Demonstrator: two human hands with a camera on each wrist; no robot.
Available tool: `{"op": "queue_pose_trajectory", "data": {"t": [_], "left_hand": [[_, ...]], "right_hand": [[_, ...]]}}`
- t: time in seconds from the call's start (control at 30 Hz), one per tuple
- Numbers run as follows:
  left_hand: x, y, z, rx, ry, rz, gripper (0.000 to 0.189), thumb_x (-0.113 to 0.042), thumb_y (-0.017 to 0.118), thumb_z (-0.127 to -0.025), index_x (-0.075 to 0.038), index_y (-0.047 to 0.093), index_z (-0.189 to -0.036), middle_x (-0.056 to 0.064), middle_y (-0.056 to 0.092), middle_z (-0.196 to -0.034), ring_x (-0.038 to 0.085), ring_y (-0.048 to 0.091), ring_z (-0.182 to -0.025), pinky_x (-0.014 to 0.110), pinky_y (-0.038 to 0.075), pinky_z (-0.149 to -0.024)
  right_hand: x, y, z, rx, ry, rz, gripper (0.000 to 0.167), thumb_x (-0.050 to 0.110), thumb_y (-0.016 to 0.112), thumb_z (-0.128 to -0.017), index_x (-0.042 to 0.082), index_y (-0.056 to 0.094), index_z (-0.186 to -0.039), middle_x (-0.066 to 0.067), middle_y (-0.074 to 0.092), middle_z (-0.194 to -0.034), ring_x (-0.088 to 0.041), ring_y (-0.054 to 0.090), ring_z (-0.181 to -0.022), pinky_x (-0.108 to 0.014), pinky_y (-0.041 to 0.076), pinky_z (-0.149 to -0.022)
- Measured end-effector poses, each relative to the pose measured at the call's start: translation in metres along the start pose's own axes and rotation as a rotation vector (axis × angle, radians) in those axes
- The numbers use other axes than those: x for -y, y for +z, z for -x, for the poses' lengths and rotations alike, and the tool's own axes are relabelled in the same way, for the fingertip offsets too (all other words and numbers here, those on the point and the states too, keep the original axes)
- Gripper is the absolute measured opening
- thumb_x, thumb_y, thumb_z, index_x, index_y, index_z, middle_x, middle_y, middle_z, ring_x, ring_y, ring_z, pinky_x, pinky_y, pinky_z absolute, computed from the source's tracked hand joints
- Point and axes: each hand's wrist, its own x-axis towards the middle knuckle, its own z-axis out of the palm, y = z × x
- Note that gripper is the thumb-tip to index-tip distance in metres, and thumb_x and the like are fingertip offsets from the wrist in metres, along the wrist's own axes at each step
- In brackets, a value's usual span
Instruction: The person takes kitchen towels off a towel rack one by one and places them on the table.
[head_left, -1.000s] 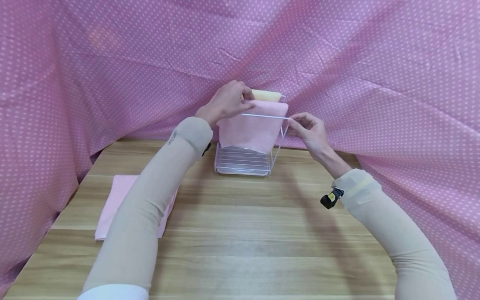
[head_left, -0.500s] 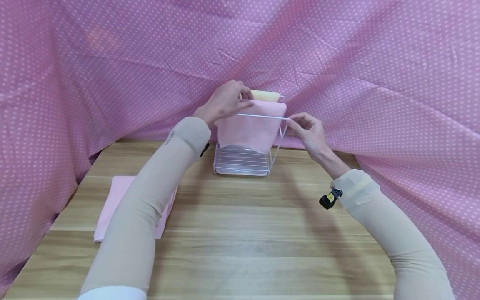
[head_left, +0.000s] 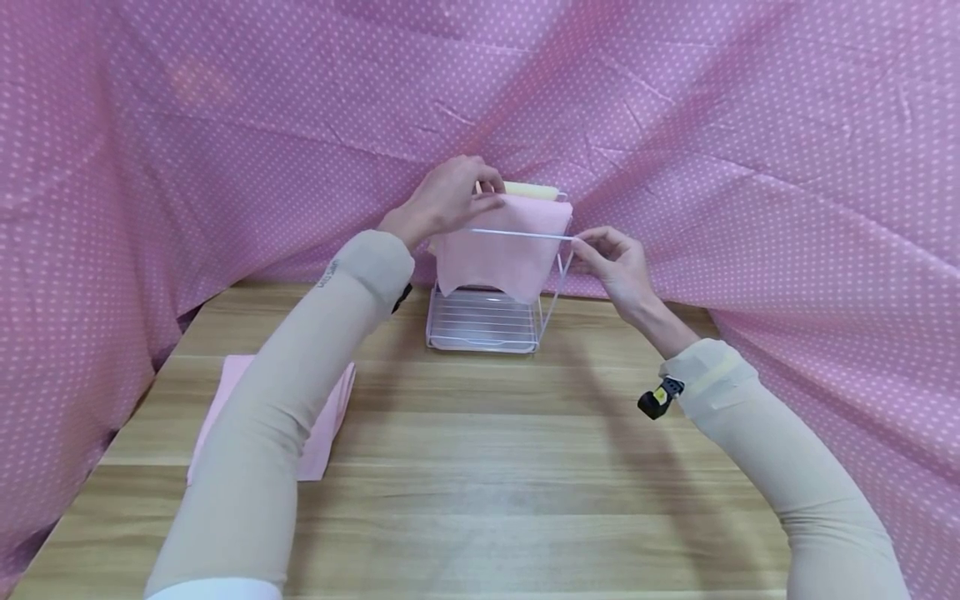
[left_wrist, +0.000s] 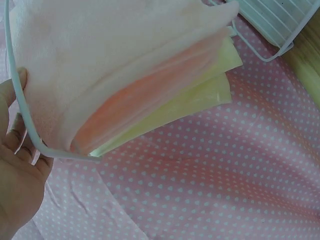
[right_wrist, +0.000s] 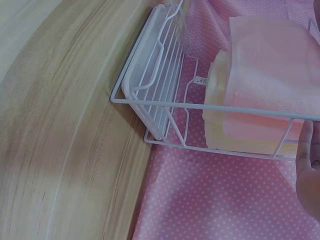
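A white wire rack point(head_left: 517, 234) stands at the back of the table. Inside its frame hangs a pink towel point(head_left: 501, 262), with a yellow towel point(head_left: 531, 191) behind it. My left hand point(head_left: 452, 196) pinches the pink towel near its upper left corner. In the left wrist view that hand point(left_wrist: 20, 185) is at the rack's white frame, beside the cloth's edge. My right hand point(head_left: 621, 265) holds the rack's upper front right corner between thumb and fingers. The right wrist view shows fingers of this hand point(right_wrist: 309, 175) against the bar.
A folded pink cloth point(head_left: 321, 442) lies on the wooden table point(head_left: 525, 467) at left, partly under my left forearm. The rack's base carries a white tray point(head_left: 480, 343). Pink dotted fabric point(head_left: 675, 125) hangs close behind the rack and around the sides.
My left hand has moved slightly up and left, and the pink towel has risen a little, its lower edge now bowed upward. The right hand keeps its hold on the rack.
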Motion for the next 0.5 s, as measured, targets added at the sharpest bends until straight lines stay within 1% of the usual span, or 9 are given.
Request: {"op": "queue_pose_trajectory", "data": {"t": [0.07,0.23,0.37,0.5], "left_hand": [[-0.001,-0.002,0.001,-0.005,0.011,-0.006,0.031,-0.030,0.063,-0.107,-0.009,0.071,-0.129,0.012,0.069,-0.128,0.028,0.062,-0.120,0.043,0.051,-0.109],[-0.003,-0.006,0.002,-0.026,0.035,-0.016,0.030,-0.029,0.063,-0.107,-0.008,0.072,-0.126,0.013,0.070,-0.126,0.029,0.064,-0.117,0.043,0.052,-0.107],[-0.005,-0.009,0.004,-0.029,0.043,-0.020,0.030,-0.029,0.064,-0.107,-0.008,0.072,-0.126,0.013,0.070,-0.125,0.028,0.064,-0.116,0.042,0.053,-0.106],[-0.006,-0.014,0.004,-0.032,0.054,-0.025,0.029,-0.029,0.063,-0.107,-0.008,0.071,-0.125,0.013,0.071,-0.126,0.028,0.064,-0.118,0.043,0.052,-0.109]], "right_hand": [[0.000,0.000,0.000,-0.002,0.000,-0.003,0.005,0.013,0.077,-0.096,0.013,0.075,-0.100,-0.008,0.077,-0.096,-0.011,0.076,-0.080,-0.026,0.065,-0.079],[0.000,0.001,0.000,-0.001,0.003,0.004,0.006,0.014,0.078,-0.096,0.013,0.075,-0.101,-0.002,0.076,-0.094,-0.011,0.076,-0.080,-0.026,0.065,-0.079],[0.001,0.002,0.000,-0.003,0.005,0.015,0.008,0.016,0.079,-0.095,0.012,0.075,-0.101,-0.004,0.076,-0.095,-0.012,0.076,-0.081,-0.027,0.065,-0.079],[0.001,0.002,0.000,-0.006,0.004,0.022,0.007,0.015,0.078,-0.096,0.013,0.075,-0.101,-0.004,0.076,-0.095,-0.011,0.076,-0.081,-0.027,0.065,-0.079]]}}
